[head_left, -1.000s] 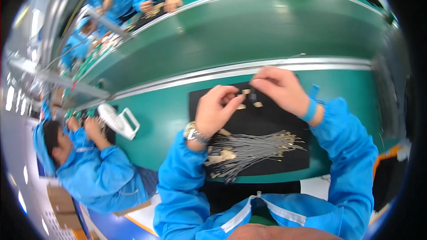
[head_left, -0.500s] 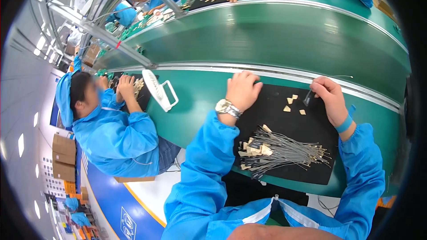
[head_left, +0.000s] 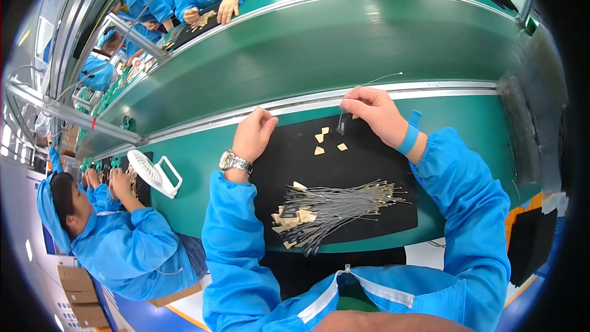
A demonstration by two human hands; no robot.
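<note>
My right hand (head_left: 375, 110) pinches a thin grey cable (head_left: 375, 80) between thumb and forefinger. From its grip a small dark tab (head_left: 341, 125) hangs over the black mat (head_left: 362, 163), while the cable's free end points up and right. Loosely curled, my left hand (head_left: 253, 135) rests at the mat's far left corner; its thumb is apart from the fingers and nothing shows in it. Several small tan pieces (head_left: 342, 147) lie on the mat below the dark tab. Nearer me is a bundle of grey cables (head_left: 344, 203), with tan and dark tabs gathered at its left end.
A white fan-like device (head_left: 150, 173) stands on the green bench (head_left: 190, 209) to my left. Beside it a co-worker (head_left: 123, 240) sits handling small parts. A metal rail (head_left: 295, 106) runs behind my mat, and beyond it lies a green belt (head_left: 344, 43). More people work across it.
The whole view has swung to the right, so the mat and both hands appear farther left. The cable stays pinched in my right hand, and the hands keep nearly the same places around the mat.
</note>
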